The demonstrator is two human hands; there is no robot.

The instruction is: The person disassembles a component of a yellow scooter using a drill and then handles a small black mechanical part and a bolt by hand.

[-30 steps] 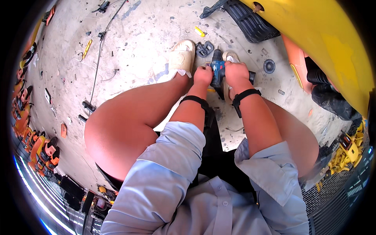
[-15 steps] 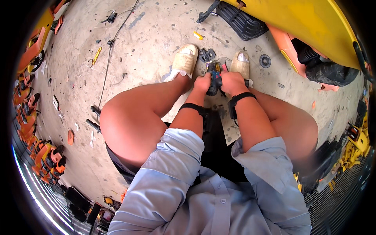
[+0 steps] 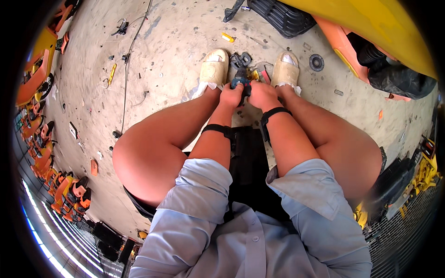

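In the head view, I hold a dark blue power drill (image 3: 239,81) in front of me, between my two slippered feet, its chuck end pointing to the far side. My left hand (image 3: 230,96) grasps its body from the left, and my right hand (image 3: 262,96) is clenched on its right side, covering the part beneath. Just beyond the chuck, a black block-like part (image 3: 240,60) lies on the floor (image 3: 178,55), with a small yellow piece (image 3: 253,75) nearer, beside the drill. A beige slipper (image 3: 213,72) stands to the left and a matching slipper (image 3: 285,73) to the right. Farther off lies a short yellow object (image 3: 227,37); right of the right slipper is a round black disc (image 3: 316,62). A dark cable (image 3: 125,83) runs along the floor at left, and a large yellow panel (image 3: 371,28) looms at far right.
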